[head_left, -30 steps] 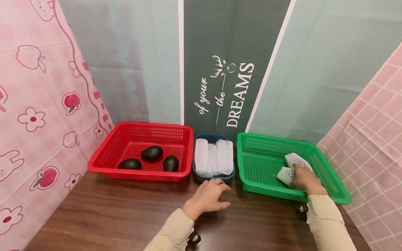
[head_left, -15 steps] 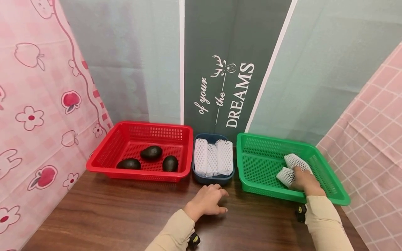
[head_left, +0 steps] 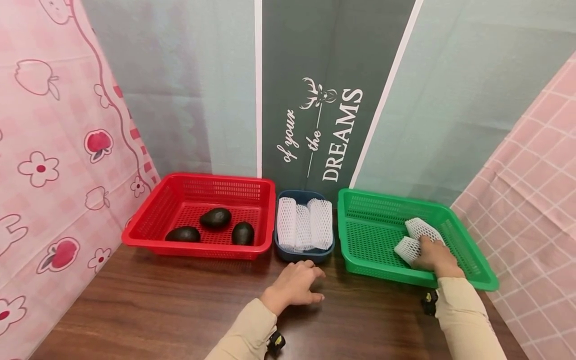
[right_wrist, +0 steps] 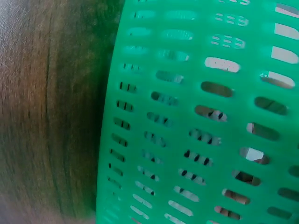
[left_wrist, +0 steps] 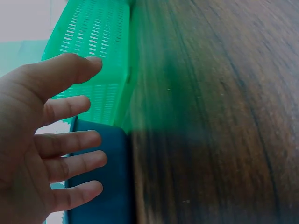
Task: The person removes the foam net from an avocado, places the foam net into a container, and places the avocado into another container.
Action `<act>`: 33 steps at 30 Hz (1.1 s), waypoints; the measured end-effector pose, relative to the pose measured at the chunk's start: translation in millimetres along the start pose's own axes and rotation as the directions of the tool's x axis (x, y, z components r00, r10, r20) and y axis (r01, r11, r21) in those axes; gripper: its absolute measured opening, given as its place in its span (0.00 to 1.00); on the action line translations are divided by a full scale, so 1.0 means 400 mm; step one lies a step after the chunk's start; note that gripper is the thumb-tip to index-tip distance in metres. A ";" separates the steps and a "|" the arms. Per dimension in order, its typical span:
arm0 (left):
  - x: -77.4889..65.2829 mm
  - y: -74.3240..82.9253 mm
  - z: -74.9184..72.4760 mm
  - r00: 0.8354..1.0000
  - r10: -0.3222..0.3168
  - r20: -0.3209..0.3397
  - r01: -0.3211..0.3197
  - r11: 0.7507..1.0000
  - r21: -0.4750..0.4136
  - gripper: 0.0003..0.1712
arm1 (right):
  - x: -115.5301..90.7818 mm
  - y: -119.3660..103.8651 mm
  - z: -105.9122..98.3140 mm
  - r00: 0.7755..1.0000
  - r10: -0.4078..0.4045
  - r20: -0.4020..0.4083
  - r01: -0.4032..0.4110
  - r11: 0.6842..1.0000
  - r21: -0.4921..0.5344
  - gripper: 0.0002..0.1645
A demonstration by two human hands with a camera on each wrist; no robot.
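My left hand hovers over or rests at the table just in front of the small dark blue bin, fingers spread and holding nothing. In the left wrist view the same left hand shows loose fingers beside the blue bin. Inside the green basket, my right hand grips a white foam net sleeve; whether something is inside it cannot be seen. A second foam net sleeve lies just behind. In the right wrist view, the green basket's slotted wall hides most of the hand.
Several white foam net sleeves lie side by side in the blue bin. To the left, a red basket holds three dark avocados. All stand on a brown wooden table, with a printed cloth behind.
My left hand has drawn back slightly from the blue bin. The right hand stays at the foam net sleeve in the green basket, almost still.
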State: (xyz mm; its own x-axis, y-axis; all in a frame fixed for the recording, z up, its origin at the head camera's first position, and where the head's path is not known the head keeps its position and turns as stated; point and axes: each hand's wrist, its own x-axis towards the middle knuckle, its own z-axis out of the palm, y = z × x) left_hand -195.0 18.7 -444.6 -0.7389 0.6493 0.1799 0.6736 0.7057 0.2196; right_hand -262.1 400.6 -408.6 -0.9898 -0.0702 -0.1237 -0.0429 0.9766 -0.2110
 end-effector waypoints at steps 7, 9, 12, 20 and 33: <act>-0.001 0.000 -0.060 0.999 0.011 -0.043 -0.011 1.000 0.010 0.24 | -0.013 -0.033 -0.031 0.999 -0.004 -0.039 0.005 1.000 0.008 0.48; 0.000 -0.001 -0.084 0.998 0.009 -0.068 -0.007 1.000 0.024 0.25 | -0.018 -0.049 -0.048 0.997 -0.035 -0.071 0.036 0.999 0.010 0.49; 0.000 -0.003 -0.114 0.996 -0.005 -0.086 0.007 1.000 0.027 0.26 | -0.022 -0.072 -0.065 0.991 -0.075 -0.111 0.080 0.996 0.049 0.50; 0.001 -0.003 -0.129 0.997 -0.018 -0.076 0.018 1.000 0.009 0.26 | -0.020 -0.091 -0.064 0.985 -0.112 -0.132 0.126 0.987 0.102 0.50; -0.025 -0.012 -0.119 0.994 -0.003 -0.111 0.006 1.000 0.025 0.25 | -0.074 -0.149 -0.064 0.965 -0.149 -0.214 0.171 0.981 0.087 0.49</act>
State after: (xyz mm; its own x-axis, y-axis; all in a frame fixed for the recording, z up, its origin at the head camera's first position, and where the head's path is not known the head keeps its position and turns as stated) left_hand -191.5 -4.9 -401.7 -0.7381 0.6119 0.2843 0.6695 0.7164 0.1963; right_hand -233.8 349.8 -367.5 -0.9781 -0.1701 0.1198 -0.1997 0.9287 -0.3124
